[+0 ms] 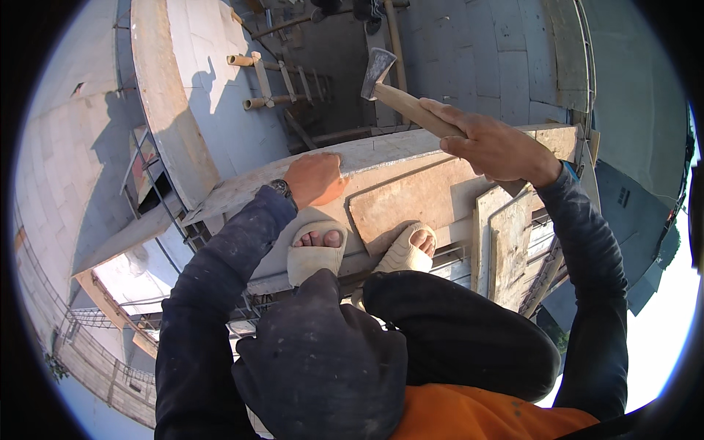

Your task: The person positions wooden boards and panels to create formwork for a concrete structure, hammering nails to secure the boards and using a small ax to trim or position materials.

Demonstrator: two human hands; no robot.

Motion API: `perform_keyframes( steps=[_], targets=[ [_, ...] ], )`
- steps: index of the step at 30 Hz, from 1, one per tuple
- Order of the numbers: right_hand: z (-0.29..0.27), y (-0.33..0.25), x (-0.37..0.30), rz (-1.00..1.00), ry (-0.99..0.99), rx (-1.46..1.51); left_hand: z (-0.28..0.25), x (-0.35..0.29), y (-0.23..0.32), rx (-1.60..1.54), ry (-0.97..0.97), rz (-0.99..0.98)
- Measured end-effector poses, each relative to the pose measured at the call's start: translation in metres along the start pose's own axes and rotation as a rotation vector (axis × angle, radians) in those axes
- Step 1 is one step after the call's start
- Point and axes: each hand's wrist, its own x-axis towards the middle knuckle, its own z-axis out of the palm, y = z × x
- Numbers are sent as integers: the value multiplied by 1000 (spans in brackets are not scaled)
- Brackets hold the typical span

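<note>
My right hand point(499, 145) is wrapped round the wooden handle of a hatchet point(377, 72). Its dark metal head flares at one end and hangs beyond the long plank, at the upper middle. My left hand point(317, 180) is closed in a fist against the long wooden plank point(400, 149); whatever its fingers hold, if anything, is hidden. A thin nail point(373, 144) stands upright in the plank's top, between the two hands. Just below the plank lies a flat plywood piece point(411, 202), near my sandalled feet point(319, 246).
Past the plank the level drops into a deep shaded space. A wooden ladder point(282, 82) leans there, and another person's foot point(373, 24) shows at the top. Loose boards point(506, 246) lie at the right over gaps. Pale sheet panels point(469, 70) and metal rods point(165, 187) surround me.
</note>
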Motion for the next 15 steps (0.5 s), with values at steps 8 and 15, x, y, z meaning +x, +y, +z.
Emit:
perform_keyframes(
  steps=[8, 15],
  targets=[
    [50, 23, 2, -62, 91, -23, -8, 4, 8, -26, -96, -99],
    [-10, -32, -1, 114, 51, 239, -1, -3, 2, -32, -30, -55]
  ],
)
